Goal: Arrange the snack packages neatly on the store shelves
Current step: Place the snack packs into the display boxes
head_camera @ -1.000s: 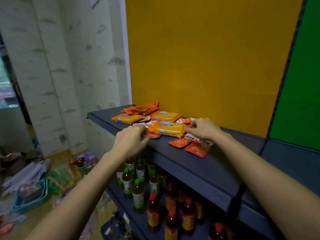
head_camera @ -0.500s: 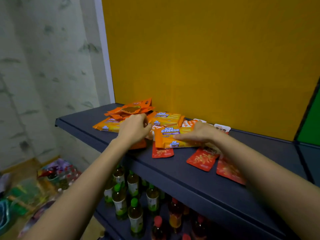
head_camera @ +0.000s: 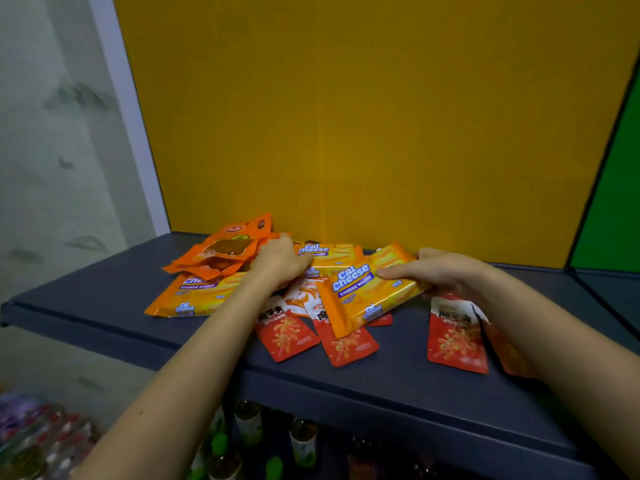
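A heap of snack packages lies on the dark blue shelf (head_camera: 104, 306). My right hand (head_camera: 440, 271) grips the far end of a yellow Cal Cheese wafer pack (head_camera: 367, 292), which lies tilted over several small red sachets (head_camera: 287, 334). My left hand (head_camera: 277, 261) rests, fingers curled, on the pile between the orange pouches (head_camera: 225, 251) and a second wafer pack (head_camera: 325, 254). A third wafer pack (head_camera: 197, 296) lies at the left under my left forearm. Another red sachet (head_camera: 453, 334) lies under my right wrist.
A yellow back panel (head_camera: 346, 116) rises behind the shelf, with a green panel (head_camera: 613, 202) to its right. Bottles (head_camera: 301, 441) with green caps stand on the shelf below. More packaged goods (head_camera: 31, 441) sit on the floor at lower left.
The camera has come closer to the shelf. My right hand has taken hold of the front wafer pack and turned it askew. My left hand has slid back onto the pile by the orange pouches.
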Demonstrator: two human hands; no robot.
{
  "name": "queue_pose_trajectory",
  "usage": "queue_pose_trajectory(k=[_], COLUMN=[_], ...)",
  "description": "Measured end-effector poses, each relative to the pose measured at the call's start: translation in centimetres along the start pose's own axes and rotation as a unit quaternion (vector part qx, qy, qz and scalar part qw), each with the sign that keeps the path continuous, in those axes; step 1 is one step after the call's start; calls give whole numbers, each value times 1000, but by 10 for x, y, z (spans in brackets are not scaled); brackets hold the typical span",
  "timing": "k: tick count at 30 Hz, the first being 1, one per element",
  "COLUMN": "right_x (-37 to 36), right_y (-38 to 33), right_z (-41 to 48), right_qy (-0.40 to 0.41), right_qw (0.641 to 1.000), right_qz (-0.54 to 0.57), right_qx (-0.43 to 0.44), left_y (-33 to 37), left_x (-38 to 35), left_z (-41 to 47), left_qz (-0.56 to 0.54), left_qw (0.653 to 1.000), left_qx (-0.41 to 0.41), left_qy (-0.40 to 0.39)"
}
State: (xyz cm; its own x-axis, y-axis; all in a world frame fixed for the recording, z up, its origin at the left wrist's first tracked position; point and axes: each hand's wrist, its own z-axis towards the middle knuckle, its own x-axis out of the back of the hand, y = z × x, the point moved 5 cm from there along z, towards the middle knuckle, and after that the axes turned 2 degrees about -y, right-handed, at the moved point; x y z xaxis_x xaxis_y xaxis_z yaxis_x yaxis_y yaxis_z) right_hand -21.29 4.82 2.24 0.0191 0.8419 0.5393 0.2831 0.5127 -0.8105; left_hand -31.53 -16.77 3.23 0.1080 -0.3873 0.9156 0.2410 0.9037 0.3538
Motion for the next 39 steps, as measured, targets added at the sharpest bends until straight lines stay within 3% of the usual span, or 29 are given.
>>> queue_pose_trajectory(k=[9, 16, 22, 29, 39], right_x=[37, 37, 37, 45, 97], right_y=[23, 30, 36, 42, 82], right_z=[-18, -34, -35, -50, -140], right_qy=[139, 184, 217, 251, 332], right_qw=[977, 960, 949, 940, 913], right_qz=[162, 210, 227, 231, 235], right_qx=[-21, -8, -16, -14, 17], left_y=[3, 5, 1, 17, 124], left_x=[-12, -22, -20, -9, 13], left_z=[31, 40, 42, 38, -15], left_qz=[-100, -250, -361, -506, -547], left_qw=[991, 956, 915, 842, 800], left_qx=[20, 44, 79, 37, -73], left_qy=[-83, -150, -161, -184, -237])
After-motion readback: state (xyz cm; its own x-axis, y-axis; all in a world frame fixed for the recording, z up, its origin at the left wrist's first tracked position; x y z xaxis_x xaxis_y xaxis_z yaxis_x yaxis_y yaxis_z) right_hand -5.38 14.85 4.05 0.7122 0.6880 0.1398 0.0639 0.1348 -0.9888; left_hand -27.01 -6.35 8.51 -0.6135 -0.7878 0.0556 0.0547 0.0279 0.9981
